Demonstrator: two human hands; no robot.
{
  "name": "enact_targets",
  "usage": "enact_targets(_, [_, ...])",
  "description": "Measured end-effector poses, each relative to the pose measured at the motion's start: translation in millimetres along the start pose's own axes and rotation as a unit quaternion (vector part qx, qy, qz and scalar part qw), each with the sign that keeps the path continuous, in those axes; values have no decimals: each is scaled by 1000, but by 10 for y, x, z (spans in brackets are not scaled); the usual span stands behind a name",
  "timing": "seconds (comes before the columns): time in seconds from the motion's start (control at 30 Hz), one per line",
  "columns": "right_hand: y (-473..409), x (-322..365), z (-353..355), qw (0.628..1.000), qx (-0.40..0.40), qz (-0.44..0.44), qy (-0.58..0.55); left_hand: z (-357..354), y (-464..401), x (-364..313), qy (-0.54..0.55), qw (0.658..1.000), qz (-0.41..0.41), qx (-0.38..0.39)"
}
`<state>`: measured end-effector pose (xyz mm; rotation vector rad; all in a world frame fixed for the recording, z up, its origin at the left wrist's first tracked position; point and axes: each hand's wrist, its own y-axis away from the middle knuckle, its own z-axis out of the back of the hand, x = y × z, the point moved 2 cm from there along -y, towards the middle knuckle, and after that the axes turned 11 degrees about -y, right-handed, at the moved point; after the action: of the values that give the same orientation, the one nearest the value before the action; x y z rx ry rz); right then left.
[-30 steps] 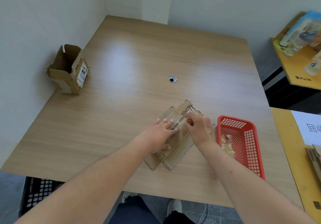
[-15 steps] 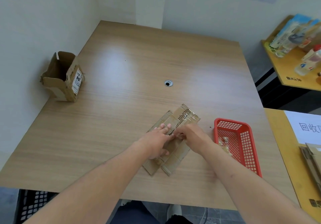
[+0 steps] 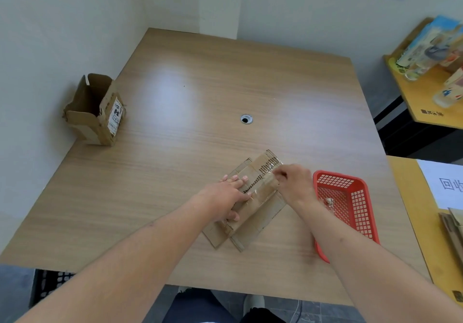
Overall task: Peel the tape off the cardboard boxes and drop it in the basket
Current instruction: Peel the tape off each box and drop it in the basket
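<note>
at the left edge of the wooden table (image 3: 175,147), near the far left corner, an opened cardboard box (image 3: 96,111) stands upright with a white printed label on its side; whether any tape is left on it cannot be made out.

nearer the front edge, right of the middle, a flattened cardboard box (image 3: 253,202) lies at a slant. the left hand (image 3: 225,200) rests flat on it, fingers straight and held side by side, pressing it down. a strip of clear tape (image 3: 264,178) runs across the upper part of the cardboard (it shows mostly as glare over a row of dark printed bars). the right hand (image 3: 294,184) has its fingers curled at the right end of that strip and seems to pinch its free end, though the exact contact is too small to see.

just beside the right hand, near the right edge of the table, sits a red plastic basket (image 3: 360,225) with a crumpled wad of tape (image 3: 328,202) already in it.

the risks, as a judgement: a fast or steep pull may snap the thin tape and leave a stuck remnant, or tear the paper face off the cardboard. if the left hand eases, the light cardboard may lift or slide with the pull. freed tape may cling to the fingers and miss the basket.
</note>
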<state>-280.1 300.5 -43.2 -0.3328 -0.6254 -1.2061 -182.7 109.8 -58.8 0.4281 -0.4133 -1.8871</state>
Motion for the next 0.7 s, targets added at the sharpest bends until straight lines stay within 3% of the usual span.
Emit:
enact_targets(0.27, [57,56,-57,998,-22,-18,-57,138,-26,-67,-14,999,19,23])
enact_targets(0.57, [-160,56,-202,988,124,-48,-80,143,-64,-91,1,999,37,38])
enact_targets(0.7, [-144,35,-251,990,118,-28,-68,148,-72,-84,3,999,34,41])
